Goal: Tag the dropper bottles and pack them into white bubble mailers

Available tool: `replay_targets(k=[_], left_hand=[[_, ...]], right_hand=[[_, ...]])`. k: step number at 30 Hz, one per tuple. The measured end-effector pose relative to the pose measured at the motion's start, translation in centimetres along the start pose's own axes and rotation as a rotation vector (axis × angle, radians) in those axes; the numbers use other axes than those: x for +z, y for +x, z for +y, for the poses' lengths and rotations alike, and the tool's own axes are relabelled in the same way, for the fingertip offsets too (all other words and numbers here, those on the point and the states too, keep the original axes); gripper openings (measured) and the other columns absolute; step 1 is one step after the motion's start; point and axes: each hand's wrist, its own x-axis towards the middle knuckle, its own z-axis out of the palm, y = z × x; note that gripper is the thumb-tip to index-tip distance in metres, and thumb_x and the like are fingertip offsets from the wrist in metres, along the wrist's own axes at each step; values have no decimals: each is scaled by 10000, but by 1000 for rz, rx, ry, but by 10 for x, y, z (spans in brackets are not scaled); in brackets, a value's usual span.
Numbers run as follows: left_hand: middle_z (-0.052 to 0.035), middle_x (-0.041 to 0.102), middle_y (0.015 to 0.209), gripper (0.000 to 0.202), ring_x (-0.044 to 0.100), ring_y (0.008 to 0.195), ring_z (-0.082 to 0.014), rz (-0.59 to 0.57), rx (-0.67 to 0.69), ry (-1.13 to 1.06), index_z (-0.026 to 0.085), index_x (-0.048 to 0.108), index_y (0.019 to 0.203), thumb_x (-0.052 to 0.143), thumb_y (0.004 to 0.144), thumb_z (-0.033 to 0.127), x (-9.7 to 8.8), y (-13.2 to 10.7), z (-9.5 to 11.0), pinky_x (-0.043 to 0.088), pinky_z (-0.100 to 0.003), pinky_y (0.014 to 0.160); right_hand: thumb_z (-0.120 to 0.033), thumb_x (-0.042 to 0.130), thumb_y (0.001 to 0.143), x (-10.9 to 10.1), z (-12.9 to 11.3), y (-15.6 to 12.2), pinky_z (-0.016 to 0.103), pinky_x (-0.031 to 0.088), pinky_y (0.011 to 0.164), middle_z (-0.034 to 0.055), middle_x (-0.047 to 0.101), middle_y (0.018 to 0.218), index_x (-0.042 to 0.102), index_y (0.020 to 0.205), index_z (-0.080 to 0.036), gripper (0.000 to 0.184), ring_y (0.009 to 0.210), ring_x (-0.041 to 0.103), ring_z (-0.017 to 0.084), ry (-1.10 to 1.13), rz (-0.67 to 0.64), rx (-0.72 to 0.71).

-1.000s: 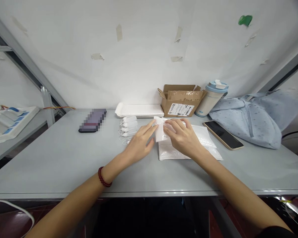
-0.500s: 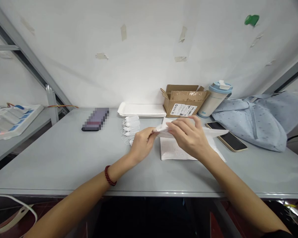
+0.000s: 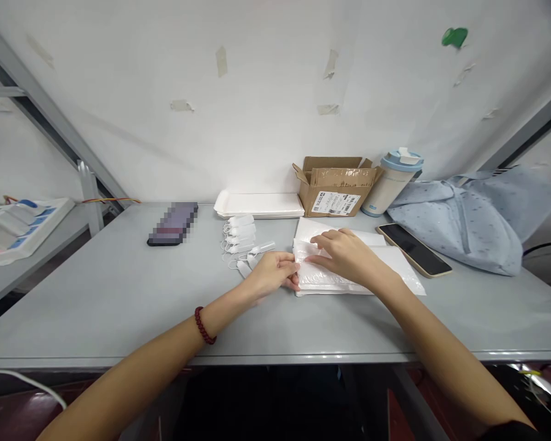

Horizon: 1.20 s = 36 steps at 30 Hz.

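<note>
A white padded bubble mailer (image 3: 330, 278) lies on top of other white mailers (image 3: 313, 228) on the desk. My left hand (image 3: 272, 272) grips its left edge between thumb and fingers. Over the mailer's upper left part is my right hand (image 3: 349, 256), its fingers curved and the thumb apart from them, the tips at the white surface. Just left of the mailers, several small clear plastic bottles with white caps and cord loops (image 3: 241, 233) lie in a column; a few nearest my left hand are partly hidden by it.
Behind stand a stack of white mailers (image 3: 261, 205), an open cardboard box (image 3: 337, 190) and a tumbler (image 3: 392, 184). A phone (image 3: 413, 250) and a pale blue fabric bag (image 3: 459, 226) lie right; another phone (image 3: 173, 223) lies left. The desk's front edge (image 3: 275, 360) runs below my arms.
The mailer, held raised and tilted before, now lies flat on the pile. Both hands came down with it; the right hand's fingers have loosened from its edge.
</note>
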Motion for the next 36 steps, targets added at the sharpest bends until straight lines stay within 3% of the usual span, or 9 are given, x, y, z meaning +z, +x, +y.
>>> replay_targets(k=[6,11,15,19,24,26,29,32,36], left_hand=[[-15,609,585,93,599,537,-98,55,-48,-25,84,634,878,566,833,129,3,-2,3,550,-263,630],[-43,677,700,236,671,637,-164,165,67,317,106,625,1028,573,808,172,-4,-10,9,541,-296,664],[-37,692,714,184,669,644,-189,396,263,643,156,662,879,540,801,270,-28,-12,33,509,-311,680],[-62,711,756,145,651,729,-233,590,439,951,195,664,744,526,737,238,-68,8,69,477,-353,715],[-77,701,771,90,615,770,-248,508,478,1174,251,639,627,570,679,227,-101,59,96,454,-380,743],[-76,694,815,44,600,761,-226,373,396,1319,237,645,658,601,667,236,-103,80,97,456,-352,712],[-69,669,733,73,582,675,-193,298,320,1387,183,637,642,688,602,216,-100,103,95,445,-302,644],[-50,613,607,104,571,616,-178,292,278,1439,158,602,579,693,624,181,-96,111,93,433,-284,621],[-79,619,654,130,586,659,-198,326,284,1541,147,600,615,563,735,116,-91,106,93,433,-309,659]], right_hand=[[-377,615,844,-3,-2,2,330,404,693,101,692,848,651,953,-131,271,779,630,237,21,-48,56],[-379,602,851,-2,-4,3,297,415,658,96,676,871,655,952,-145,261,772,616,214,122,-131,100],[-394,590,853,1,-1,3,292,425,656,98,651,893,651,959,-147,276,799,607,212,219,-147,130],[-422,549,872,6,3,3,293,432,659,96,633,896,651,948,-152,299,793,600,206,274,-149,118],[-437,521,881,10,5,3,297,436,654,102,633,915,656,938,-163,310,777,605,201,329,-136,119],[-429,528,879,11,6,3,299,439,661,100,636,917,653,948,-167,298,785,608,202,344,-130,111],[-436,532,877,11,6,3,301,444,677,104,630,938,644,989,-165,314,811,613,206,351,-147,120],[-444,533,879,10,4,3,302,449,698,116,619,978,628,1044,-158,344,852,619,215,327,-163,128],[-440,534,884,7,2,1,306,446,702,122,612,971,616,1066,-156,347,866,621,229,266,-149,105]])
